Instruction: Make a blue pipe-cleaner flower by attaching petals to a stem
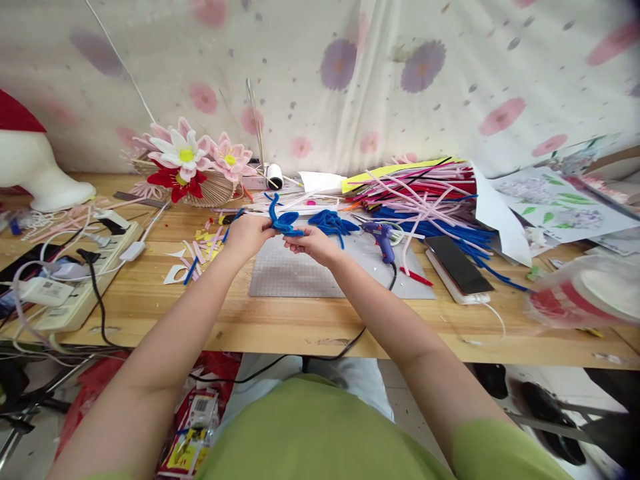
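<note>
My left hand [249, 233] and my right hand [313, 241] are both closed on a bent blue pipe cleaner piece [283, 220], held just above a grey work mat [300, 275]. The piece has looped, petal-like folds and one end sticks up. A second bundle of blue pipe cleaner loops [331, 222] lies on the mat just beyond my right hand. A purple glue gun [383, 237] rests on the mat to the right.
A pile of pink, red and blue pipe cleaners [425, 197] lies back right, beside a phone [457, 265]. Finished pipe-cleaner flowers [193, 160] stand back left. A power strip with cables [75, 280] lies left, with paper scraps [197, 257] beside the mat. A tape roll [590, 297] sits at the right edge.
</note>
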The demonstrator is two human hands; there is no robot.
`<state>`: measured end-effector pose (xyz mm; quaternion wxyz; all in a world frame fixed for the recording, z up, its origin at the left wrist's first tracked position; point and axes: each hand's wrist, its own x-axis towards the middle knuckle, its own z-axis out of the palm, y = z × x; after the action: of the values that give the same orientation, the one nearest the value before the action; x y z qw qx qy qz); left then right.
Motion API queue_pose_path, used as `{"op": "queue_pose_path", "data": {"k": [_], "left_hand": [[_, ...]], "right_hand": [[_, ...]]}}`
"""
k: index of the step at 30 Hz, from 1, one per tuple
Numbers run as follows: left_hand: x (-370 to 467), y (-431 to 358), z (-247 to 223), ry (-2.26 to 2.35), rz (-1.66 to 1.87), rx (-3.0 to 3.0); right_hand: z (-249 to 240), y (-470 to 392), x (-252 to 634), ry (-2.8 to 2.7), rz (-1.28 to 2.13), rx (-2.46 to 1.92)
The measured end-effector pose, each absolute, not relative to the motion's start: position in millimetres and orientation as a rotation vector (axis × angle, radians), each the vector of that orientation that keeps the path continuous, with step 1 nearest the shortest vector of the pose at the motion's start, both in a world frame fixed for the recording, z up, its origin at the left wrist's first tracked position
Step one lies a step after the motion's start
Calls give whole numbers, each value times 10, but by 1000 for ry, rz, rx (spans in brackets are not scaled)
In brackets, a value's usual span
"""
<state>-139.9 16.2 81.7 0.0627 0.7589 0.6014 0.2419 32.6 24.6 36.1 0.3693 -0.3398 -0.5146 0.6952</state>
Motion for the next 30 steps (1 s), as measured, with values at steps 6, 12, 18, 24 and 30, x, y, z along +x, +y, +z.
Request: {"op": "queue_pose_path", "data": {"k": [6, 12, 18, 24, 30], "left_hand": [[-1404, 185, 789, 1785, 692, 2563], [-1427, 136, 686, 1805, 787, 2545], [-1466, 91, 638, 1781, 780, 2528], [-1463, 38, 582, 1719, 754, 2572], [-1454, -3, 507, 1722, 737, 2523]], "right_hand": [[388, 317, 407, -1267, 1807, -802], [392, 310, 479, -1339, 1893, -850], [471, 210, 588, -1386, 2055, -735], [492, 244, 495, -1414, 1856, -904], [363, 260, 419, -1421, 1786, -970]]}}
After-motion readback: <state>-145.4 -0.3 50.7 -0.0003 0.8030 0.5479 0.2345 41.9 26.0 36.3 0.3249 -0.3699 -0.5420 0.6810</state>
